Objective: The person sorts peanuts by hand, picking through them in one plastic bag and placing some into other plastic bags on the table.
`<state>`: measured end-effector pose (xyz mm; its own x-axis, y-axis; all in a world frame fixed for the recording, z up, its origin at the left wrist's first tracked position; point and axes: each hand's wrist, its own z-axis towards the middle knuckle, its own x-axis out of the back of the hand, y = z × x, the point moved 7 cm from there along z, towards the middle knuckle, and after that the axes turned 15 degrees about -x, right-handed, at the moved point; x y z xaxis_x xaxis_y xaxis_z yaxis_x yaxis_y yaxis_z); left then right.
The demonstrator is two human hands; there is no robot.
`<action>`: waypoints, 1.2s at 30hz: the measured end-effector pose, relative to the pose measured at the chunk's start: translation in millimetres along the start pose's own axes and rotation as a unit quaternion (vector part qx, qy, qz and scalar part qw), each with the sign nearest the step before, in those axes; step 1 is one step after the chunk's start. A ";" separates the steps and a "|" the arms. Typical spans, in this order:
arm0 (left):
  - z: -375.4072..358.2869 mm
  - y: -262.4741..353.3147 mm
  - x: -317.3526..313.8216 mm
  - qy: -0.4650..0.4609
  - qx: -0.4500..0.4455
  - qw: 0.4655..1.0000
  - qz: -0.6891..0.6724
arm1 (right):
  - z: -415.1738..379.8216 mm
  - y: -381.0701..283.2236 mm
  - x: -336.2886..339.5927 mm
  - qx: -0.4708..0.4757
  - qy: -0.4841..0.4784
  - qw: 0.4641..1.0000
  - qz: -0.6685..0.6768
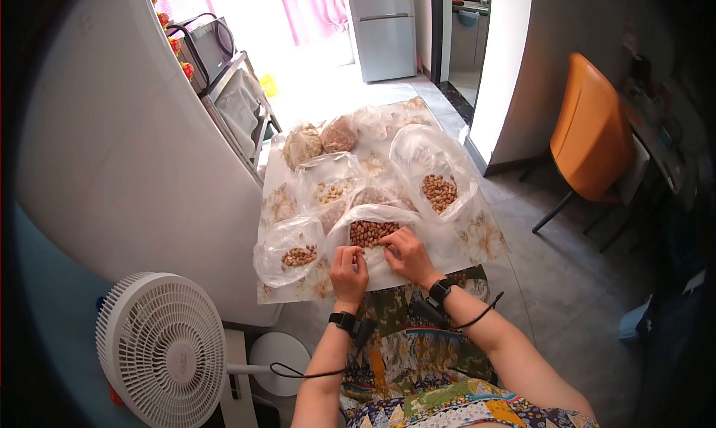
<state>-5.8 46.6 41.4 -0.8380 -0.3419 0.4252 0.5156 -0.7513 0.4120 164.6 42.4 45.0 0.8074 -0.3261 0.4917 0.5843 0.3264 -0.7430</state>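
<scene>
Reddish-brown nuts [371,232] fill an open clear plastic bag [418,220] at the near edge of the table. My left hand [349,273] is at the bag's near left rim, its fingers curled together; anything between them is too small to name. My right hand [408,255] rests at the right side of the same nuts, thumb and fingers pinched, with their tips touching the pile. Another open bag with nuts [299,256] lies to the left, one with pale pieces [332,192] lies behind, and one with brown nuts [440,193] stands at the right.
Two full bags [302,146] [339,135] sit at the back of the flowered tablecloth [477,235]. A white fan [181,361] stands at the lower left. An orange chair [593,133] is at the right, and a fridge [384,46] stands beyond the table.
</scene>
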 end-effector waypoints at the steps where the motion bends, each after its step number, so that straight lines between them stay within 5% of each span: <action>1: -0.2 -0.3 0.0 0.002 0.002 1.000 -0.004 | 0.3 0.5 -0.2 -0.004 -0.004 1.000 0.001; 23: 5.2 9.8 -3.8 -0.068 -0.095 0.991 0.062 | 1.0 3.9 1.4 -0.024 -0.001 0.999 0.025; 36: 7.6 14.5 -3.7 -0.067 -0.127 0.990 0.012 | -0.7 -2.7 -6.4 0.048 -0.068 0.997 0.005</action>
<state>6.2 41.4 51.9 -0.7867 -0.2957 0.5419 0.4584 -0.8678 0.1919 157.8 43.0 43.5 0.8136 -0.2014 0.5454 0.5753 0.4140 -0.7054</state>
